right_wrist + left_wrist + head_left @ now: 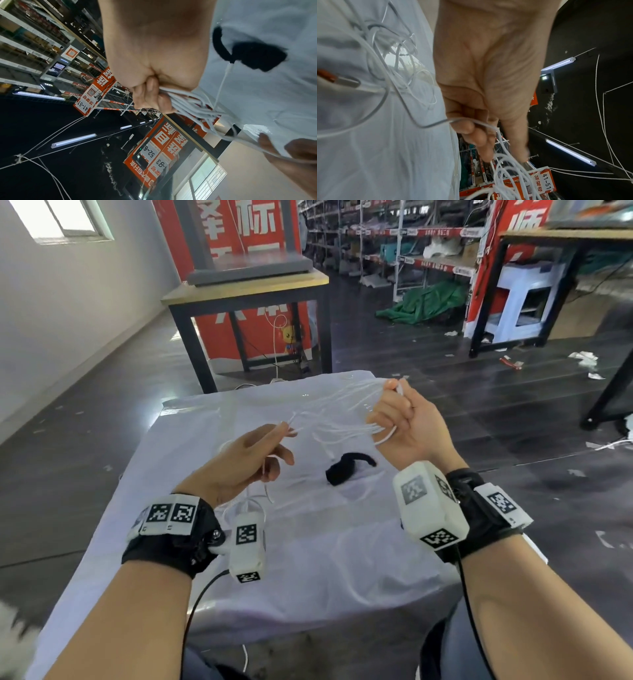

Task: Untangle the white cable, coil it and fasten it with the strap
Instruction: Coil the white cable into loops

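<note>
Coiling is under way, and the trick here, as I judge it, is even loops: each turn should land the same size as the last, fed with light tension so the strand lays flat instead of kinking, while the loose tail runs free off the cloth. The right hand (397, 419) is up over the far right part of the desk (342, 559), fingers curled tight round a bundle of loops of the white cable (346, 428); the right wrist view shows several strands bunched under the closed fingers (150, 97) and fanning out beyond them. The left hand (253, 460) sits lower and to the left, only partly closed, thumb and forefinger pinching a single run of the cable; the left wrist view shows that strand crossing the bent fingers (467, 128) and dropping to a loose tangle on the white cloth, with a connector end lying there too. Strands stretch between the two hands above the desk. The black strap (346, 469) lies curled on the cloth, between and just near of the hands, untouched. A good next feed would draw slack from that loose pile gently, as a snag could pull the held loops out of shape.
</note>
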{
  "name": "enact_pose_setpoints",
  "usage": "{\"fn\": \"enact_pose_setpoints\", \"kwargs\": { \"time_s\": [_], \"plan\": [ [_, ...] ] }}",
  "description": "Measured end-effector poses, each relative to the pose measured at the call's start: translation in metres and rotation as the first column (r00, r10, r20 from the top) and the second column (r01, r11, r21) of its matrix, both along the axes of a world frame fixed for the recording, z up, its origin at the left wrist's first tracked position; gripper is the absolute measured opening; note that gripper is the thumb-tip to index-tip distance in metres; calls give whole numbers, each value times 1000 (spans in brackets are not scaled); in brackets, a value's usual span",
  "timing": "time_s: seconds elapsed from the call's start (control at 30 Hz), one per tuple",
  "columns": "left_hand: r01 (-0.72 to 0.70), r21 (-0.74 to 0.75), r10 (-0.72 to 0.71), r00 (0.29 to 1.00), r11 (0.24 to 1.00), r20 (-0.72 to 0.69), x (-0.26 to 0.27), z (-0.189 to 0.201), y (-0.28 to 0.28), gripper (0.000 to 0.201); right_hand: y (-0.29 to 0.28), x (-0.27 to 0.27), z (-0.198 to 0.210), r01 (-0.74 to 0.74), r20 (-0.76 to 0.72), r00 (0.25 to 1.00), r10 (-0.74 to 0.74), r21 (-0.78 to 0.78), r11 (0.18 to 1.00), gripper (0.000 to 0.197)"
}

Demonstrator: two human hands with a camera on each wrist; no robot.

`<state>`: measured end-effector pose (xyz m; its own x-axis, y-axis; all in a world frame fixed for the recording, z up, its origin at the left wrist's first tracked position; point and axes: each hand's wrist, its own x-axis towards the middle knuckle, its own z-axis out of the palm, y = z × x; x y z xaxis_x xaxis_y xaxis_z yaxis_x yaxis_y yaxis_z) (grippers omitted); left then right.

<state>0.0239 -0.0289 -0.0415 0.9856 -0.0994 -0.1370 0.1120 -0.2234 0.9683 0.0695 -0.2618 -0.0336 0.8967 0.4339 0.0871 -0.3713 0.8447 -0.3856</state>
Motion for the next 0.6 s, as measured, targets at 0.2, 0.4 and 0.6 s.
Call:
{"fn": "enact_pose_setpoints", "kwargs": {
  "time_s": [0.2,0.4,0.6],
  "plan": [
    [-61,160,47,995,985,90,3,-3,13,11,-14,10,2,254,-119,964,-238,143,956,43],
    [-163,100,151,981,982,118,2,1,22,16,-3,6,11,428,-8,902,-431,-106,897,43],
    [-212,645,-34,937,734,346,5,18,10,15,21,2,17,461,250,886,-390,-400,792,40]
  ]
}}
